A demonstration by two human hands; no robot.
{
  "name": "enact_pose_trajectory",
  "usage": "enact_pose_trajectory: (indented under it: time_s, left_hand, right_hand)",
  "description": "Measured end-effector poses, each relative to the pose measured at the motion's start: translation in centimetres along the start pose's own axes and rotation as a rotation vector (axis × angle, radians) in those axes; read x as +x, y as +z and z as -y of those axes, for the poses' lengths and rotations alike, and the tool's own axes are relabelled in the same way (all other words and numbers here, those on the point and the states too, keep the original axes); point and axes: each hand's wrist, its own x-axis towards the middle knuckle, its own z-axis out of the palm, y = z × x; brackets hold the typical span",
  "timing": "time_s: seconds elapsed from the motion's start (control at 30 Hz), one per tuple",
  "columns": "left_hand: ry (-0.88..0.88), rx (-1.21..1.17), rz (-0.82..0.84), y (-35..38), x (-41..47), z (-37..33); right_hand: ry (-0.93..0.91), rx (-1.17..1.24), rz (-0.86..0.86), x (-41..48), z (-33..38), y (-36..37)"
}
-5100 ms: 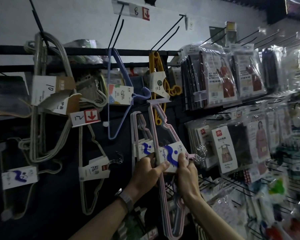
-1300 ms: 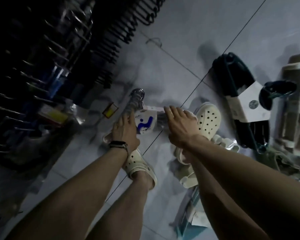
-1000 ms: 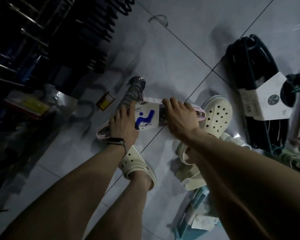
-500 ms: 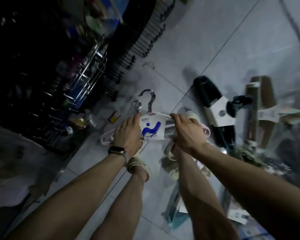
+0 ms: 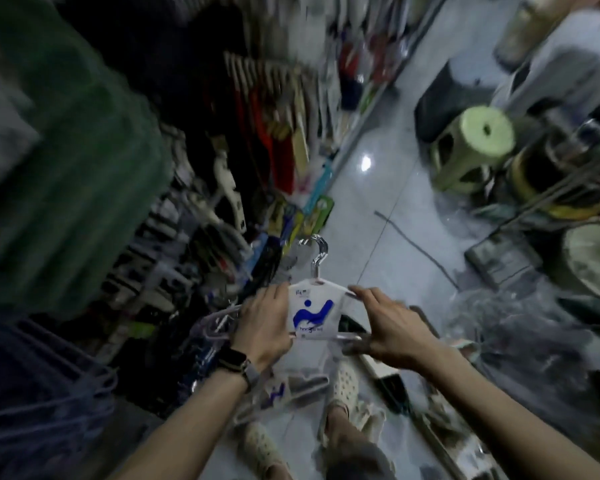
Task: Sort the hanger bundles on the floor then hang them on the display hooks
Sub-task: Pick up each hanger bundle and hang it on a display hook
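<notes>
White card under the fingers: the left hand (image 5: 262, 327) curls round the left edge of a printed label, and the right hand (image 5: 392, 327) pinches the right edge between its thumb and bent fingers (image 5: 364, 293). Both hands grip the hanger bundle (image 5: 314, 317), which is raised clear of the floor (image 5: 378, 220) at mid-frame. A dark watch (image 5: 234, 362) sits on the left wrist. Directly below the hands a second bundle (image 5: 284, 389) with the same blue mark lies on the tiles, just beside a cream perforated clog (image 5: 345, 382). Another clog (image 5: 260, 441) lies nearer the bottom edge. Ahead, pale glossy tiles run off down a narrow aisle. Packed display racks (image 5: 187, 237) crowd the left side, too smeared to read. A dark cord (image 5: 420, 251) lies across the tiles beyond the bundle. A light green plastic stool (image 5: 478, 140) stands far right among tubs and clutter. The left hand hides part of the held bundle's left shoulder. Bundle itself: thin pale hangers banded by the white label, which carries a blue swoosh and a dot. A shiny hook (image 5: 317, 252) stands upright above the label, and the hanger arms jut out leftward past the left hand. Against half a second ago the two-handed grip is the same, but the bundle is higher. The view has swung up from the floor to along the aisle, the black hanger bundle has left the frame, and motion blur is heavy.
</notes>
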Motion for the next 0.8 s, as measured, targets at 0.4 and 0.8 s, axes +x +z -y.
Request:
enact_pose_trajectory:
  time_s: [0.4, 0.8]
  left_hand:
    - [0.325, 0.266, -0.416, -26.8, -0.9, -9.3]
    - [0.314, -0.208, -1.097, -42.6, -5.0, -14.3]
  right_hand:
    - [-0.137, 0.75, -0.369, -5.0, 6.6, -21.0]
    - [-0.42, 1.113, -0.549, -2.8, 9.1, -33.9]
